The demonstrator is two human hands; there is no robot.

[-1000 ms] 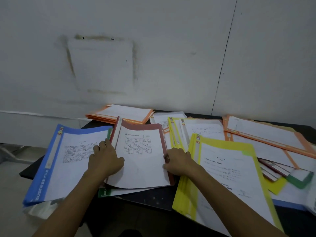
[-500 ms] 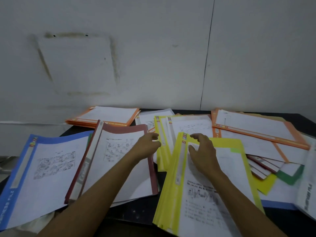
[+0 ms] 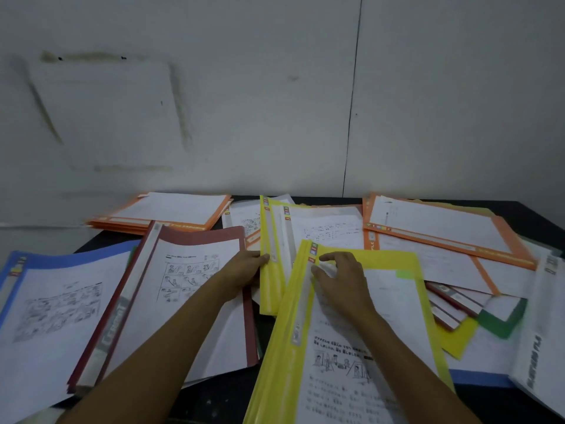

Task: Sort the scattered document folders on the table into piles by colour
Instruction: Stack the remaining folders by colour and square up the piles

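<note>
Clear-fronted folders with printed sheets cover a black table [image 3: 541, 218]. My left hand [image 3: 243, 272] grips the spine edge of a yellow folder [image 3: 269, 289] lying at the centre. My right hand [image 3: 342, 281] rests with curled fingers on the top of a nearer yellow folder stack [image 3: 403, 264], thumb at its spine. A maroon folder [image 3: 198, 234] lies left of my left hand, with a blue folder [image 3: 76, 258] further left. Orange folders sit in a pile at the back left [image 3: 214, 218] and at the back right [image 3: 504, 234].
A jumble at the right holds maroon-spined folders [image 3: 452, 301], a green one [image 3: 501, 325], a yellow corner [image 3: 455, 341], a blue edge [image 3: 480, 377] and a white folder [image 3: 538, 347]. A grey wall [image 3: 275, 102] stands right behind the table.
My left hand has come off the maroon folder and taken the centre yellow folder's edge. My right hand slid up the near yellow stack to its top. The view shifted right.
</note>
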